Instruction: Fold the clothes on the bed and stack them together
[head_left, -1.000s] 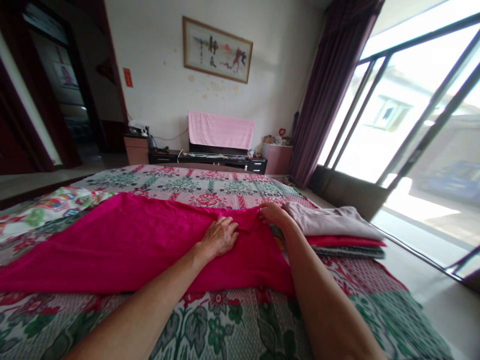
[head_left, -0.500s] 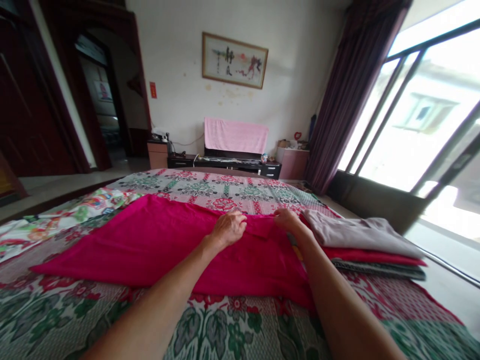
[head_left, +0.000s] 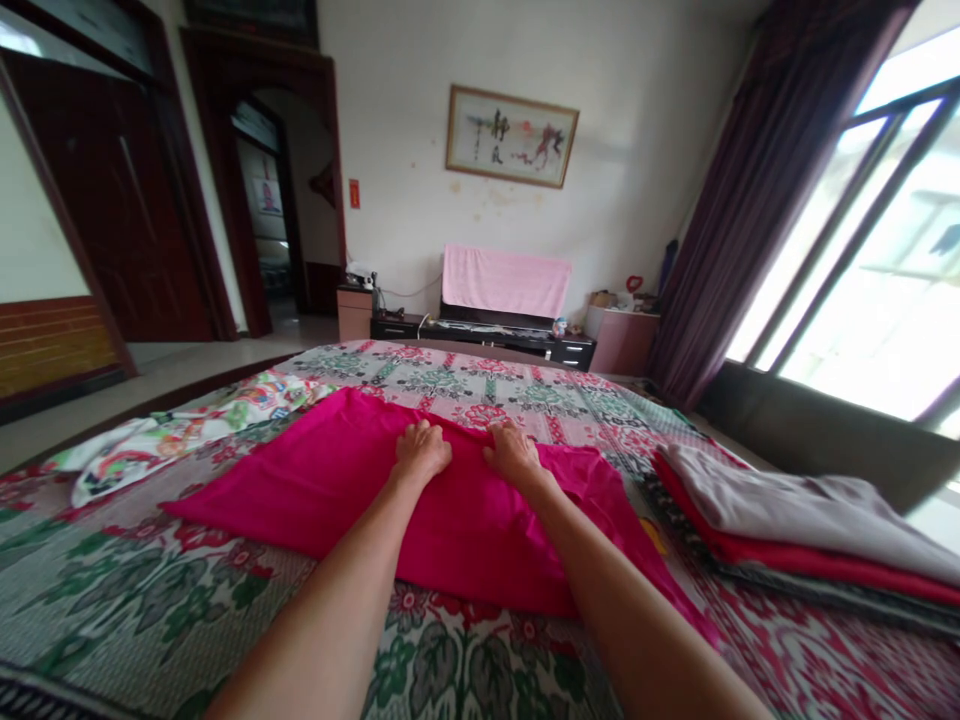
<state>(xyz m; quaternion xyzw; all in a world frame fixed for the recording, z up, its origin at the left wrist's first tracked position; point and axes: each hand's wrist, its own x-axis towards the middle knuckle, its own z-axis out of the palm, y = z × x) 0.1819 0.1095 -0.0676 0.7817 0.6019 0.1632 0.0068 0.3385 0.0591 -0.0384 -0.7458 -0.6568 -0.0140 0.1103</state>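
Note:
A bright pink garment (head_left: 330,480) lies spread across the bed, wide to the left, with its right end reaching down toward my right forearm. My left hand (head_left: 422,448) rests on its far edge, fingers curled over the cloth. A short way to the right, my right hand (head_left: 513,452) grips the same edge, and the fabric bunches slightly between the two. Part of the garment's near side is hidden under my forearms. A bit of yellow print shows near its right end.
A stack of folded clothes (head_left: 810,500), grey on top with red and dark ones below, sits to the right. At the left lies a white patterned cloth (head_left: 202,430). Everything rests on a floral bedspread (head_left: 465,650). Beyond the bed stands a low black cabinet (head_left: 574,352).
Both hands have shifted left along the garment's far edge, the right one most. The view has turned left, so the folded stack appears farther right.

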